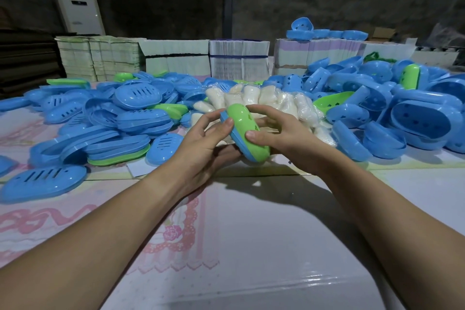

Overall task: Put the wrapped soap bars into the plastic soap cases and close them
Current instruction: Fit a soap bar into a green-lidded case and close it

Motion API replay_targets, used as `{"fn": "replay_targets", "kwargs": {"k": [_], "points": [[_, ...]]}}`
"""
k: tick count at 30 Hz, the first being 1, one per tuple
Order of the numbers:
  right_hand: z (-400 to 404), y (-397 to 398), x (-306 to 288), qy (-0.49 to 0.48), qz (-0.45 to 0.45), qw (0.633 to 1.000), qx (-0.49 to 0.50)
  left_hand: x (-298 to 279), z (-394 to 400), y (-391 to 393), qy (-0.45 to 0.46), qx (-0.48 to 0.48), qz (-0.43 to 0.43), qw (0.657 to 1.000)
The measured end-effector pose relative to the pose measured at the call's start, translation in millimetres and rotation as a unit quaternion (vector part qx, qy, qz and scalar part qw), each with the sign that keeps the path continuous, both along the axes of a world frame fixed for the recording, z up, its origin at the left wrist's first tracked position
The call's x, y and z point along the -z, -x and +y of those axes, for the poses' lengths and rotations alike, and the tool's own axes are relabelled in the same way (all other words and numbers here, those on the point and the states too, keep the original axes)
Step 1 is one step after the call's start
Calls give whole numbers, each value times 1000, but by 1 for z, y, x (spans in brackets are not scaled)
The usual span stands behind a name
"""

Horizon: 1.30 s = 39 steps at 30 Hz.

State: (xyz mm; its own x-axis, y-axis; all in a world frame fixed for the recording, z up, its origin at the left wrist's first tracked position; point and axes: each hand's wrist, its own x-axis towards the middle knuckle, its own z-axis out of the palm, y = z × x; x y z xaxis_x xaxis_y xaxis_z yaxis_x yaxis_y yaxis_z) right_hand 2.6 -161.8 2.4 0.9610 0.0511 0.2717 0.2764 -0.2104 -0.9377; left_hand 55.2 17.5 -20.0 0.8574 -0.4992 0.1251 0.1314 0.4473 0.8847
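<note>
While I hold one green-and-blue soap case (pixel 245 132) mid-air at centre, its halves look mated, so this one seems about closed.
Left hand (pixel 203 143) and right hand (pixel 284 141) both grip it; wrapped soap bars (pixel 264 98) piled at 12 o'clock, loose case halves (pixel 377 108) at 9 and 3 — I judge most work remains.

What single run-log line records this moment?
stage: closing case | hands: left hand and right hand grip green-and-blue soap case | halves together | wrapped soap bars piled behind

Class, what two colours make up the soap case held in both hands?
Green on one half, blue on the other: the soap case shows best in the head view.
</note>
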Motion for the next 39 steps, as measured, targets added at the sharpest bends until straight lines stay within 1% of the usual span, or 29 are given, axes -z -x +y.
{"fn": "replay_targets", "kwargs": {"k": [10, 19, 28, 34, 39], "points": [[1, 3, 0, 30, -13, 999, 11, -1, 2, 3, -16, -8, -20, 1000], [1, 6, -5, -3, 9, 1000, 0, -4, 0, 9, -17, -13, -31, 999], [8, 4, -2, 0, 1, 999, 50, -7, 3, 9, -46, -9, -40, 998], [4, 5, -4, -14, 8, 1000, 19, -9, -1, 12, -57, -26, -42, 997], [4, 5, -2, 16, 25, 999, 28, -7, -1, 13, -59, -15, -45, 997]]}}
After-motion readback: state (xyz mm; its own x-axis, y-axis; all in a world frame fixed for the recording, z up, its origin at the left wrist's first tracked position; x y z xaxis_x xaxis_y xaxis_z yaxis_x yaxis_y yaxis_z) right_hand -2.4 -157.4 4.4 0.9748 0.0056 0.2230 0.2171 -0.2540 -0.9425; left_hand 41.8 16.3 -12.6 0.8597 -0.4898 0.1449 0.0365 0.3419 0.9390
